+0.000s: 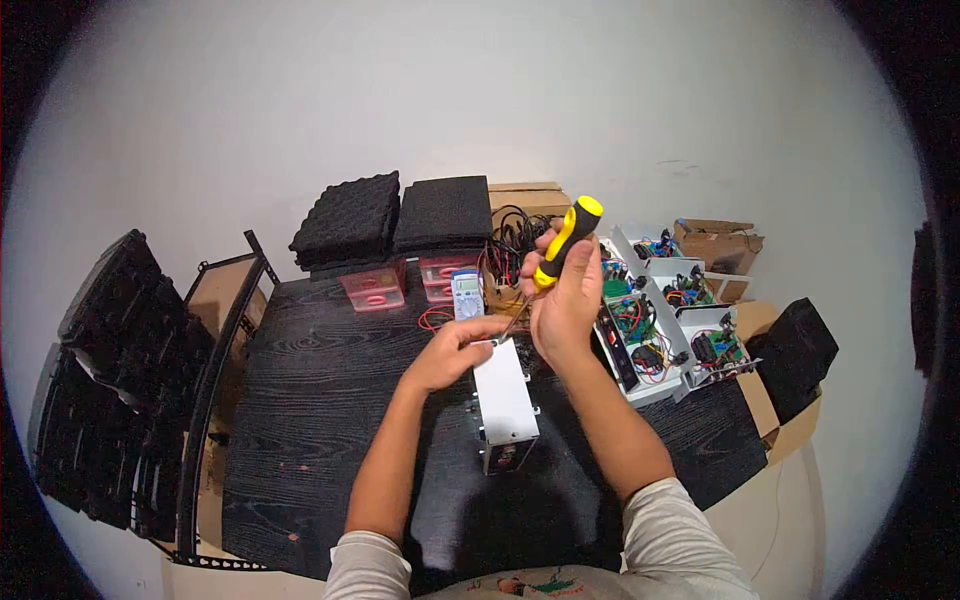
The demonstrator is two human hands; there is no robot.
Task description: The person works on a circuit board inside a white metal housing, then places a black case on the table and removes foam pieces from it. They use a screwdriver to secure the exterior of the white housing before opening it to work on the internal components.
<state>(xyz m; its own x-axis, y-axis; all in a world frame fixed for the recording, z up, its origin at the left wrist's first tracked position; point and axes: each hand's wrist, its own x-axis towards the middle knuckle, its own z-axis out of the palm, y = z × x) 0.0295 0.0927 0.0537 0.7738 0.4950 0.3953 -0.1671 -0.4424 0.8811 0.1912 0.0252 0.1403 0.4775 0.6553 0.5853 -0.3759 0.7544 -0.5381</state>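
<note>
A white metal case (505,392) lies on the black tabletop in front of me, its narrow dark end panel toward me. My left hand (452,357) is closed at its far left corner, thumb on the top face and index finger reaching across the far edge. Raised above the far right side, my right hand (570,295) grips a yellow and black screwdriver (568,242). Its shaft slants down to the left, the tip meeting the far end of the case by my left fingers. Those fingers partly hide the tip, and any screw there cannot be made out.
A blue-grey multimeter (467,292) with red leads stands behind the case. Black foam sheets (443,212) top red drawer boxes (375,287). Open white housings with circuit boards and wires (640,325) fill the right side. A black metal rack (215,400) borders the left; a cardboard box (795,432) stands right.
</note>
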